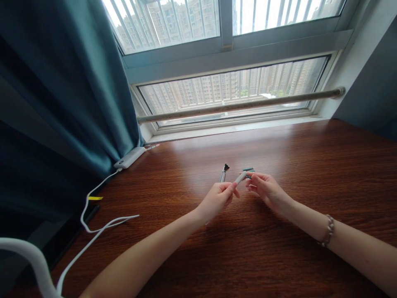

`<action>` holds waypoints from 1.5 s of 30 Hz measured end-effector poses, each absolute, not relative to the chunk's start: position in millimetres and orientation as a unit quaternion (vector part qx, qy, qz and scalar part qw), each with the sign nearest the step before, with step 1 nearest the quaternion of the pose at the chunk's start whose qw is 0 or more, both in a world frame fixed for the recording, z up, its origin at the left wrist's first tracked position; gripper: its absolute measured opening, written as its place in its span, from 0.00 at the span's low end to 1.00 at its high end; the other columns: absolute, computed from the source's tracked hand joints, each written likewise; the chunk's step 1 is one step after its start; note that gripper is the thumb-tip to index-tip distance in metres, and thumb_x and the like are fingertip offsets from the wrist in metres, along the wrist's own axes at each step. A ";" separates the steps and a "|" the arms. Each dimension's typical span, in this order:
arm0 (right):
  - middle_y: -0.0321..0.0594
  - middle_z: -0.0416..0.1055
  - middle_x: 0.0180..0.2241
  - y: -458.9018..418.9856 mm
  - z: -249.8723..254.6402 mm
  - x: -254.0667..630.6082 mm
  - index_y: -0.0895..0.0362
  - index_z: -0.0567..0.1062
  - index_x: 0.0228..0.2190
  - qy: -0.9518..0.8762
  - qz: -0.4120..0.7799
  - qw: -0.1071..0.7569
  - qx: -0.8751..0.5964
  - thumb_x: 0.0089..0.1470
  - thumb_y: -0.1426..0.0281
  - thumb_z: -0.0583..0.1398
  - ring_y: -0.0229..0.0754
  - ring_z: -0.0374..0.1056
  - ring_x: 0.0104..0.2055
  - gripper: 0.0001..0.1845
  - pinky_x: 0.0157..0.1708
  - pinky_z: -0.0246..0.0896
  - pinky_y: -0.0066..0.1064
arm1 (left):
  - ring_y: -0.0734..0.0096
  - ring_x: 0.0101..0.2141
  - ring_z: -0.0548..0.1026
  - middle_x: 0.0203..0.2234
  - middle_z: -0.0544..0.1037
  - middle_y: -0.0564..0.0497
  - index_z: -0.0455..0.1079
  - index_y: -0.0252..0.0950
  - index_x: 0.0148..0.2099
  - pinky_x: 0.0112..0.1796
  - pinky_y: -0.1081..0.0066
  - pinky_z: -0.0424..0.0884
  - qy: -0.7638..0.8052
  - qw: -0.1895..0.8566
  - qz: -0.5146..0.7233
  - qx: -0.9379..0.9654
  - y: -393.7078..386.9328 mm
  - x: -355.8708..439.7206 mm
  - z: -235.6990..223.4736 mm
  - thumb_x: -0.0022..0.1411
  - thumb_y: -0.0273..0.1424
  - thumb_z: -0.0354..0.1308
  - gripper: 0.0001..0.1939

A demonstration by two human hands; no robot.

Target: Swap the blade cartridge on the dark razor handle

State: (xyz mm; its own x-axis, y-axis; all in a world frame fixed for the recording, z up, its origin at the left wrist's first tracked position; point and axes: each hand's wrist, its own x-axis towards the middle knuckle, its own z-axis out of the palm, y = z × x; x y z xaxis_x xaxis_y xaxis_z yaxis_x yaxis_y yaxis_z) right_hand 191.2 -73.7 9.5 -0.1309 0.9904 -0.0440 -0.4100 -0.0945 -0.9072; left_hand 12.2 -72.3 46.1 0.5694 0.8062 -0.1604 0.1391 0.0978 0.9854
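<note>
My left hand [218, 195] is closed, thumb and fingers pinching the pale grey handle of what looks like a razor [240, 178]. Its bent neck points up and right toward a small teal-green head [248, 169]. My right hand [263, 187] is at that end, its fingers curled and touching the neck and head, which they partly hide. Just beyond my left hand lies a slim silver handle [222, 176] with a black tip. Its lower part is hidden behind my left hand.
A brown wood-grain table [173, 174] reaches to the window. At left are a white power strip or adapter [130, 158], a white cable [82, 217], a yellow strip [95, 198] and a dark blue curtain [93, 82]. A metal rail [242, 105] crosses the window.
</note>
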 end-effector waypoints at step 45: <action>0.41 0.72 0.32 -38.1 5.6 231.9 0.58 0.74 0.31 -0.450 0.482 0.609 -0.442 0.40 0.57 0.62 0.34 0.64 0.24 0.19 0.22 0.54 0.26 | 0.76 0.11 0.62 0.09 0.65 0.55 0.60 0.35 0.25 0.16 0.77 0.54 0.504 0.466 0.245 0.685 -76.7 39.7 14.1 0.57 0.48 0.41 0.22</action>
State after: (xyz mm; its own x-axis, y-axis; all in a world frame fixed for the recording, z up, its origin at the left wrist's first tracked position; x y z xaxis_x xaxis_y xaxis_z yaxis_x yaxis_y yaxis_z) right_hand 231.9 -38.1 5.6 0.1311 0.9838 0.1219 -0.1892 0.1455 -0.9711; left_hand 39.7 -76.7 14.1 0.3720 0.9185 -0.1338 0.4614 -0.0580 0.8853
